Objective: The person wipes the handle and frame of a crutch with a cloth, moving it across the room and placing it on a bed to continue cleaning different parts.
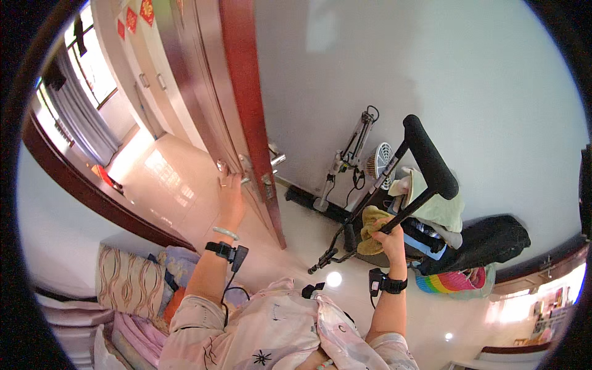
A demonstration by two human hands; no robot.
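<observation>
My left hand (pixel 231 194) is at the metal handle (pixel 223 165) of a reddish-brown wooden door (pixel 243 92). Its fingertips touch or nearly touch the metal; whether they grip it cannot be told. In my right hand (pixel 392 240) is a bunched yellow-green cloth (pixel 370 231), pressed against one black tube (pixel 409 210) of a tubular frame. A thick black foam grip (pixel 430 159) joins the two tubes at the top. The frame's lower end (pixel 319 266) reaches towards the floor between my arms. Both wrists wear black strapped devices with cables.
Against the grey wall (pixel 333 69) stand a lamp-like jointed arm (pixel 344 157) and a white round grille (pixel 383 159). Pale green cloth (pixel 437 199), a black bag (pixel 481 240) and a rainbow-striped item (pixel 453 282) crowd the right. Patterned bedding (pixel 129 277) lies at lower left.
</observation>
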